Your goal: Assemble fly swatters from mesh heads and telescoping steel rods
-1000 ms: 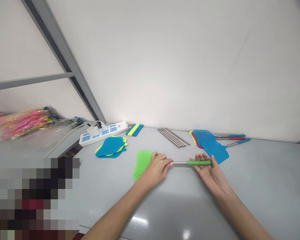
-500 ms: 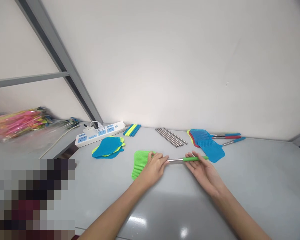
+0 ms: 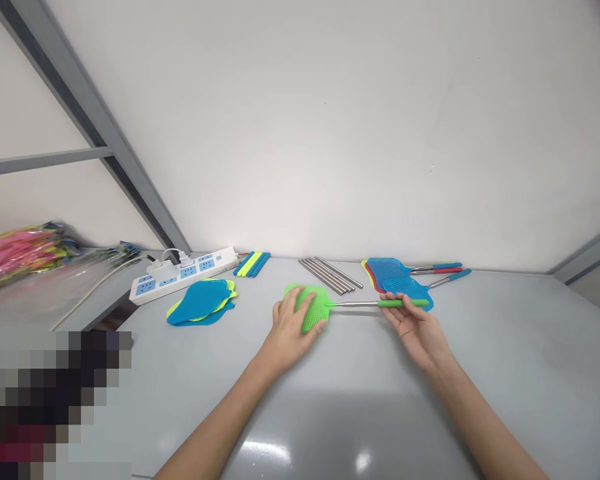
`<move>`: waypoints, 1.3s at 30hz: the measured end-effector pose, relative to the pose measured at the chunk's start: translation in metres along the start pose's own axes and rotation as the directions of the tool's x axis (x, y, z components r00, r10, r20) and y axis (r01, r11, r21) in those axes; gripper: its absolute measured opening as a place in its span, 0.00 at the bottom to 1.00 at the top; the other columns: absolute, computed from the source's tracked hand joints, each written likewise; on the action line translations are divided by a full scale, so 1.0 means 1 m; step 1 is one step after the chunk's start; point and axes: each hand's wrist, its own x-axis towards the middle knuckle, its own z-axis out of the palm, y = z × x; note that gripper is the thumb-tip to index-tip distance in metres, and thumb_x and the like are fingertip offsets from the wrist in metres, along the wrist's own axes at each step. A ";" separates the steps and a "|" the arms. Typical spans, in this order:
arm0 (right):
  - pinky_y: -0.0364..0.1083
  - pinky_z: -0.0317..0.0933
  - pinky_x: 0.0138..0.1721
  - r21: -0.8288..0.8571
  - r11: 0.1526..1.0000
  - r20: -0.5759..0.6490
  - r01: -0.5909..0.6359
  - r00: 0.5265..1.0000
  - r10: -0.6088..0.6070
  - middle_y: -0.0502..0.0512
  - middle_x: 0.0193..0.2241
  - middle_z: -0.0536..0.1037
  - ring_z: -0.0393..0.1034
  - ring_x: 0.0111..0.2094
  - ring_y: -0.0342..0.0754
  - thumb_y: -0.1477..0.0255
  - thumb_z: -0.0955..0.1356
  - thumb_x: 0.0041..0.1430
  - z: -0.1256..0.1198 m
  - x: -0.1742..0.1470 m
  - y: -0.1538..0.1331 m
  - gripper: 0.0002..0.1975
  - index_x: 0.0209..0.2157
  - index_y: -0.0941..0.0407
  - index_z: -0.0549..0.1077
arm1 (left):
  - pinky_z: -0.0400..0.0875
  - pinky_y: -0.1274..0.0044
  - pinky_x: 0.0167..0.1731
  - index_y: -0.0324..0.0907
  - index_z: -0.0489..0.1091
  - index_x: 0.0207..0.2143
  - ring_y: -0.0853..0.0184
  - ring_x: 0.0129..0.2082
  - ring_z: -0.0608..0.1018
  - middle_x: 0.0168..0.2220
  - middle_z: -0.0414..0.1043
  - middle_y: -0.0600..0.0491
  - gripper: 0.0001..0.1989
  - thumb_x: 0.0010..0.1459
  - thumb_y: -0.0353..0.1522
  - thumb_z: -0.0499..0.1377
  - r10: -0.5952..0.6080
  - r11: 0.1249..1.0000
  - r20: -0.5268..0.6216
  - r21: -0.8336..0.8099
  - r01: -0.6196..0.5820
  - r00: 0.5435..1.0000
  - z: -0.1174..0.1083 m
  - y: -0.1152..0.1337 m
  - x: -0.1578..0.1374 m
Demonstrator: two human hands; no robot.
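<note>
A green fly swatter [image 3: 316, 313] lies crosswise in front of me, its mesh head to the left and its metal rod running to a green handle on the right. My left hand [image 3: 291, 333] rests over the head, fingers spread across the mesh and thumb near its lower edge. Around the green handle [image 3: 387, 303], my right hand [image 3: 420, 333] holds with thumb and fingers, palm turned up. Behind that hand, finished-looking swatters [image 3: 395, 275] in blue, red and yellow overlap in a pile.
Several metal rods [image 3: 330, 275] lie by the wall. Left of them are blue and yellow handle sleeves [image 3: 251, 264], a stack of loose swatter heads [image 3: 200, 301] and a power strip [image 3: 185, 275] with plugs. Bagged colourful items [image 3: 25, 257] are at far left.
My left hand has gone from the swatter's neck onto its mesh head, fingers now spread. The swatter has shifted right relative to the table, with my right hand still at the handle.
</note>
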 end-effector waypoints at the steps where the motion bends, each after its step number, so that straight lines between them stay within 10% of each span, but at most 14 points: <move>1: 0.49 0.62 0.44 0.021 1.000 -0.015 0.004 1.000 -0.004 0.57 0.32 0.74 0.67 0.42 0.50 0.77 0.66 0.48 -0.002 0.001 -0.002 0.01 0.26 0.61 0.70 | 0.44 0.64 0.51 0.46 0.53 0.52 0.60 0.56 0.49 0.56 0.48 0.46 0.23 0.55 0.41 0.48 -0.047 0.998 -0.024 -0.035 0.047 0.999 0.001 -0.003 0.001; 8: 0.49 0.64 0.39 0.114 0.993 -0.056 0.037 0.998 -0.031 0.55 0.25 0.72 0.68 0.39 0.52 0.79 0.65 0.46 -0.005 0.001 -0.005 0.03 0.21 0.61 0.68 | 0.66 0.72 0.37 0.40 0.52 0.52 0.61 0.44 0.68 0.48 0.60 0.43 0.30 0.50 0.43 0.53 -0.489 0.714 0.009 -0.570 0.406 0.873 -0.001 -0.008 0.009; 12: 0.48 0.66 0.36 0.123 0.992 -0.047 0.004 0.999 0.001 0.53 0.23 0.72 0.68 0.39 0.51 0.79 0.64 0.45 -0.007 0.002 -0.004 0.03 0.21 0.60 0.68 | 0.66 0.78 0.20 0.37 0.64 0.42 0.66 0.25 0.73 0.33 0.71 0.48 0.25 0.48 0.46 0.53 -0.452 0.487 0.232 -0.745 0.457 0.861 -0.012 -0.002 0.010; 19: 0.46 0.66 0.34 0.108 0.994 -0.051 -0.018 0.998 0.024 0.53 0.23 0.72 0.69 0.36 0.49 0.77 0.65 0.46 -0.007 0.002 -0.003 0.04 0.21 0.59 0.66 | 0.68 0.73 0.37 0.37 0.69 0.39 0.61 0.37 0.75 0.38 0.73 0.46 0.21 0.46 0.42 0.58 -0.375 0.241 0.445 -0.801 0.549 0.814 -0.025 0.007 0.007; 39: 0.41 0.67 0.27 0.118 0.993 -0.167 0.026 0.986 -0.006 0.48 0.20 0.69 0.70 0.32 0.46 0.73 0.65 0.49 -0.012 0.003 0.018 0.07 0.21 0.58 0.64 | 0.66 0.69 0.41 0.39 0.67 0.43 0.59 0.41 0.73 0.43 0.70 0.46 0.20 0.46 0.37 0.60 -0.289 0.202 0.455 -0.831 0.518 0.842 -0.016 0.014 0.000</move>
